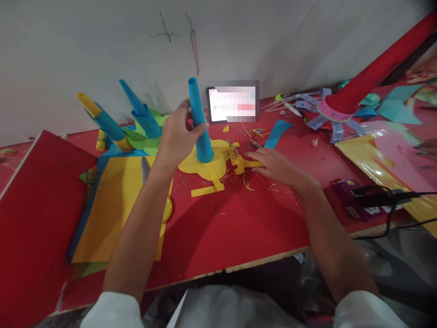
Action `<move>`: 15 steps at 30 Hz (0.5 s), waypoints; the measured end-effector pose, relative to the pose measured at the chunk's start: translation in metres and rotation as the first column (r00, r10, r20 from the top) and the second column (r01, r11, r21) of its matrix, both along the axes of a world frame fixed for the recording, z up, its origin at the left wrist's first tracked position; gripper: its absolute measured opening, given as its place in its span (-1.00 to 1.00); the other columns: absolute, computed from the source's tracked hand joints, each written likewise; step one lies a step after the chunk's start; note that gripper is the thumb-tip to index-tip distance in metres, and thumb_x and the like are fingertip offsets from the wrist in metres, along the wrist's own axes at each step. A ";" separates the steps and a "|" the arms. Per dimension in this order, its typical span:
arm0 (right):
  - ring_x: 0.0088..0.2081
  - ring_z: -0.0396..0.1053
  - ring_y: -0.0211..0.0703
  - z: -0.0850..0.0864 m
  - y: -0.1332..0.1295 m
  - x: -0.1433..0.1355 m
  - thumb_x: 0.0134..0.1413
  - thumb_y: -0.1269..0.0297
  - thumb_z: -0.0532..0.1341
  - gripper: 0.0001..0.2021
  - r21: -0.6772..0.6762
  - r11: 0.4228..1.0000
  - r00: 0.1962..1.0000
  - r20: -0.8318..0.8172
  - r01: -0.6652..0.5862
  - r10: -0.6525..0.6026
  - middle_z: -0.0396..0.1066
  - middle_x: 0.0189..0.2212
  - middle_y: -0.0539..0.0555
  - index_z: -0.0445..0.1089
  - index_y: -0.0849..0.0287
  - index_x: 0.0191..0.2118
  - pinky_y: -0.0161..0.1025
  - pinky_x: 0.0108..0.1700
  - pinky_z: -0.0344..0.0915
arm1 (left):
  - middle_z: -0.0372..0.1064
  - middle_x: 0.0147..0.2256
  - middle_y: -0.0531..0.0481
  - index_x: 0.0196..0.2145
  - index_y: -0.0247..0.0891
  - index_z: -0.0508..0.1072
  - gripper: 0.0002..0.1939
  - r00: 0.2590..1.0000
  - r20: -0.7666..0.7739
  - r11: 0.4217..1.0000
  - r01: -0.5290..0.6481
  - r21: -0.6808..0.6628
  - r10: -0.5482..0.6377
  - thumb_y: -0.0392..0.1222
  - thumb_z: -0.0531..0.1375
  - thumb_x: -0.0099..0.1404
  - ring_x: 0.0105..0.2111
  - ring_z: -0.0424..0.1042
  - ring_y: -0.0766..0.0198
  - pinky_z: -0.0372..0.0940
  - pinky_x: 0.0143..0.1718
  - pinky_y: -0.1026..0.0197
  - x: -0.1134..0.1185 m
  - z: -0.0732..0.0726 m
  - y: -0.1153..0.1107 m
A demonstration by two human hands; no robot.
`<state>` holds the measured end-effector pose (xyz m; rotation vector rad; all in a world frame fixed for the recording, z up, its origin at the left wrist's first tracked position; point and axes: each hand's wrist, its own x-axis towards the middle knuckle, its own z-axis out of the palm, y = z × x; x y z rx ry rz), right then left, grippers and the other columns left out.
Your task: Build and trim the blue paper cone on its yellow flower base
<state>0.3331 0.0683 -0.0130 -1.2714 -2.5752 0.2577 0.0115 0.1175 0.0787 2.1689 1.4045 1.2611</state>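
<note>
My left hand (180,133) is closed round a rolled blue paper tube (204,148), thumb across its front. The tube stands almost upright on a yellow paper shape (191,166) with rounded lobes and a narrow strip sticking out toward me. To the right, my right hand (269,164) lies low over the table, its fingers round the handle of a yellow tool (239,163), which looks like a glue gun. The tool's head touches or nearly touches the yellow paper's right edge.
Yellow sheets (109,205) and finished blue tubes (148,123) lie at left. A phone (232,105) leans on the wall. Paper scraps, a red cone (372,77), a purple box with cables (355,200) and another person's hand (428,148) are at right.
</note>
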 end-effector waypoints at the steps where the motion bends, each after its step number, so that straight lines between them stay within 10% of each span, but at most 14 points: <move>1: 0.12 0.44 0.16 0.000 0.000 0.001 0.36 0.22 0.19 -0.57 0.002 1.000 1.000 -0.011 -0.001 0.001 0.49 0.08 0.30 0.40 0.21 0.26 0.05 0.14 0.37 | 0.53 -0.19 -0.02 0.15 -0.14 0.41 -0.52 1.000 -0.014 1.000 0.000 -0.003 0.000 -0.13 0.37 0.32 -0.33 0.52 0.25 0.47 -0.31 0.20 0.002 0.002 -0.001; 15: 0.02 0.46 0.18 0.013 0.005 0.019 0.37 0.18 0.15 -0.62 0.099 0.980 0.979 -0.134 0.170 -0.156 0.56 -0.03 0.22 0.49 0.10 0.19 0.04 0.04 0.37 | 0.43 -0.29 0.06 -0.21 -0.11 0.31 -0.67 0.987 0.019 0.985 -0.163 0.055 0.162 -0.12 0.42 0.25 -0.35 0.46 0.23 0.32 -0.35 0.15 0.014 0.044 -0.043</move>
